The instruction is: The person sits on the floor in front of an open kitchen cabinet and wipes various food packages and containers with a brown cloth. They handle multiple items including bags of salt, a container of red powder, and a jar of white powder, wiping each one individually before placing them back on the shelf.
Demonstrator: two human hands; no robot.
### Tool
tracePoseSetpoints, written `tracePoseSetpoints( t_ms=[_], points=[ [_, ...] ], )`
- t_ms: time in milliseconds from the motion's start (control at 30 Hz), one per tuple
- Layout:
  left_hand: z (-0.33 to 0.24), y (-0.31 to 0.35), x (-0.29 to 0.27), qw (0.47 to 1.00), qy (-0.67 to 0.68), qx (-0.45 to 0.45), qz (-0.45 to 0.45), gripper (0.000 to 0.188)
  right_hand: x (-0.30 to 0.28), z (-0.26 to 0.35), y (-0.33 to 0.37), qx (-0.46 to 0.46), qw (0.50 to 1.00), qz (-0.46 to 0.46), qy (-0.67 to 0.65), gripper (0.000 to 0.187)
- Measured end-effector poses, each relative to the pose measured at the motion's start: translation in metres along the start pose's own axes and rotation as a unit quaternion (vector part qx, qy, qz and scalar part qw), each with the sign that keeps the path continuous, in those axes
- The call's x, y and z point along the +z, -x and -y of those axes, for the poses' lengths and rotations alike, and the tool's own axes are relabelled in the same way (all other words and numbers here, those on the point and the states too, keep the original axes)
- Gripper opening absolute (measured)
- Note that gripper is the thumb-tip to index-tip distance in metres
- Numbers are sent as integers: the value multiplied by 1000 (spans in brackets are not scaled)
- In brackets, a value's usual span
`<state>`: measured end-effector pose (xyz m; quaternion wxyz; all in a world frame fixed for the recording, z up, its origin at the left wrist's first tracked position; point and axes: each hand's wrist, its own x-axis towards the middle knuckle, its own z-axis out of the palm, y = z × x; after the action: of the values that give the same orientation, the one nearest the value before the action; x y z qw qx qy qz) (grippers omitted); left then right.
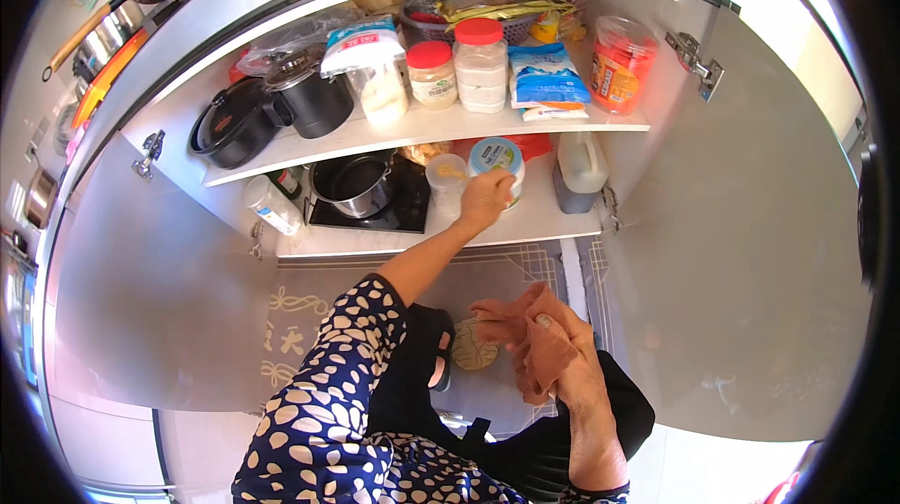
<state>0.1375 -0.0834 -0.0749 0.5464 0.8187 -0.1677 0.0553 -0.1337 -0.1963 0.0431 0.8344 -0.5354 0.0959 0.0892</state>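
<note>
My left hand reaches into the lower shelf of an open cabinet. Its fingers are closed against the front of a white tub with a light blue lid, partly covering it. Just left of that tub stands a clear jar with a pale lid. Lower down and to the right, my right hand grips a crumpled reddish-brown cloth, which hangs loosely from the fingers.
On the upper shelf sit black pots, red-lidded jars, a blue bag and a red tub. Below are a steel pot on a black hob and a jug. Open doors flank me.
</note>
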Motion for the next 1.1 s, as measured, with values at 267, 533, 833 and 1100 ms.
tracePoseSetpoints(
  t_ms=[267,533,833,1100],
  points=[
    [-71,-42,-149,887,363,-80,-273,69,8,-2,-13,-8,1000,-20,-1,28],
    [-93,-108,-232,851,408,-227,-239,53,24,0,-24,14,1000,21,-14,29],
    [-98,-119,-243,880,380,-227,-174,40,18,-7,-27,24,999,22,-18,30],
    [-119,-91,-260,902,389,-108,-150,52,26,7,-21,49,998,16,20,32]
  ],
)
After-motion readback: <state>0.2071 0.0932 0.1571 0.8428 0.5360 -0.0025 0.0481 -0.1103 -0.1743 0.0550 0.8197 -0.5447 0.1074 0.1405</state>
